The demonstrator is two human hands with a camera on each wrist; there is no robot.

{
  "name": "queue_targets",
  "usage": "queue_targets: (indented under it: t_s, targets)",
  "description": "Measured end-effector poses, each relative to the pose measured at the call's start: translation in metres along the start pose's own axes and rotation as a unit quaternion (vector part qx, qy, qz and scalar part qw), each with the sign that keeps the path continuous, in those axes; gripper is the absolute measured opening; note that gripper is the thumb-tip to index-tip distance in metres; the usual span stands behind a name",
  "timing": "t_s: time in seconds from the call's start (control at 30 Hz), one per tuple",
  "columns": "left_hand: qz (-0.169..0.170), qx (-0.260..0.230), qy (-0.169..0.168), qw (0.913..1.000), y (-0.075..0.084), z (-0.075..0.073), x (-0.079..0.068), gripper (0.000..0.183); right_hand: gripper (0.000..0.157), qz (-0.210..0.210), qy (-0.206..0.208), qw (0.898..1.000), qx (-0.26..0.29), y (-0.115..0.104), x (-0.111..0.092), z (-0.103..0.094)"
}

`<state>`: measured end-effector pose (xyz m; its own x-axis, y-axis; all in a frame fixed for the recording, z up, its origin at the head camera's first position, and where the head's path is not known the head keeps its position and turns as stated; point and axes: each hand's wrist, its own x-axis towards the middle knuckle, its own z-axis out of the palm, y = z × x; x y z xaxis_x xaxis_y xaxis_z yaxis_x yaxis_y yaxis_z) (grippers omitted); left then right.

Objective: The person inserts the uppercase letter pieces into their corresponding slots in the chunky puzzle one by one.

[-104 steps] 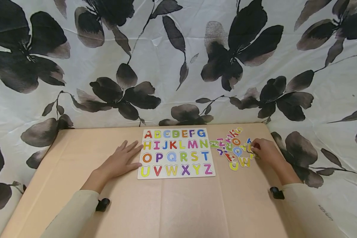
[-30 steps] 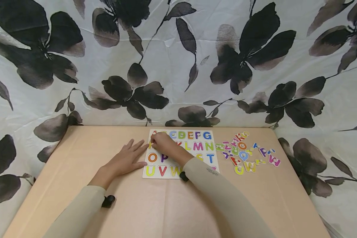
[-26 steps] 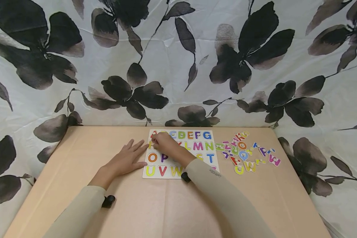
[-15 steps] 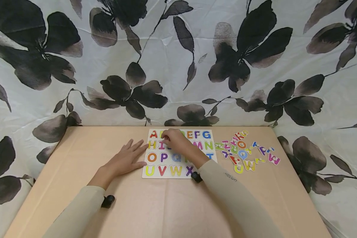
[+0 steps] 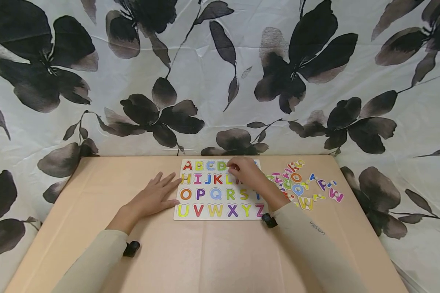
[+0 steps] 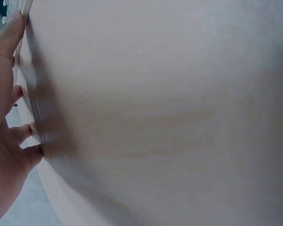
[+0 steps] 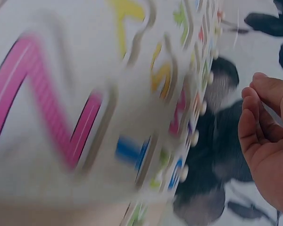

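Note:
My left hand point(image 5: 146, 195) lies with fingers spread at the left edge of a white alphabet board point(image 5: 220, 220), fingertips right at the rim beside the H. In the left wrist view, the thumb point(image 6: 9, 35) is at the board's edge. My right hand point(image 5: 247, 173) is over the board's upper right part, covering E, F and some letters below. The right wrist view shows the right hand point(image 7: 269, 136) with thumb and curled fingers meeting and nothing visible between them. Knobs point(image 7: 195, 137) stand up from the top-row letters; the blurred pink Z point(image 7: 37, 89) is nearest.
To the right of the board lies a loose cluster of coloured letter pieces, including an orange O point(image 5: 295, 178), a yellow W point(image 5: 305, 203) and a pink piece point(image 5: 335, 195). The tan table point(image 5: 234, 256) ends at a floral cloth point(image 5: 220, 81) behind.
My right hand first was at the loose pieces, then at the board's upper left by A and H. It has since moved right along the board. My left hand stays at the edge.

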<state>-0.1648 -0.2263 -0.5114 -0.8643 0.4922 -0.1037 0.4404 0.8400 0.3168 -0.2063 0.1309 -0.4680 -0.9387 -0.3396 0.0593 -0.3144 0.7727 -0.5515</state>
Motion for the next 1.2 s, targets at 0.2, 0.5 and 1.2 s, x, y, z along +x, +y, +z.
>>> queue_targets:
  t_s: [0.2, 0.5, 1.2]
  targets:
    - [-0.002, 0.001, -0.002, 1.0, 0.0, 0.0, 0.0, 0.081, 0.022, 0.045, 0.02, 0.999, -0.012, 0.032, -0.019, -0.025]
    - [-0.001, 0.001, -0.002, 1.0, 0.001, 0.0, 0.002, 0.081, 0.024, 0.101, 0.038, 0.993, -0.042, 0.101, -0.05, -0.054]
    - [-0.008, -0.009, -0.007, 0.9999, 0.003, -0.002, 0.001, 0.081, 0.02, 0.184, 0.02, 0.981, -0.063, 0.147, -0.066, -0.066]
